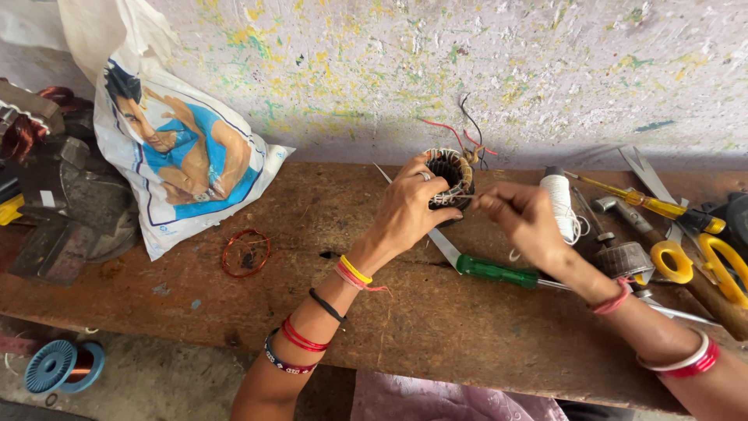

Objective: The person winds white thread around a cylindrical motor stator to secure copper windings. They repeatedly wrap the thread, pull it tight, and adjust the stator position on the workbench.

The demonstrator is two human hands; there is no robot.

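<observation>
My left hand (pixel 409 206) grips a small round motor stator (pixel 450 173) with copper windings, holding it on its side over the wooden bench (pixel 436 312). Thin red and black wires (pixel 467 134) stick up from its top. My right hand (pixel 520 218) pinches a thin thread or strip at the stator's lower right side, fingers closed tight. A spool of white thread (pixel 559 195) stands just behind my right hand. Below my hands lies a green-handled screwdriver (pixel 495 272).
A white printed plastic bag (pixel 179 156) leans on the wall at the left. A small coil of copper wire (pixel 246 252) lies on the bench. Yellow-handled scissors (pixel 705 261), a yellow screwdriver (pixel 654 206) and a hammer (pixel 623 218) crowd the right. A blue wire spool (pixel 62 365) sits on the floor.
</observation>
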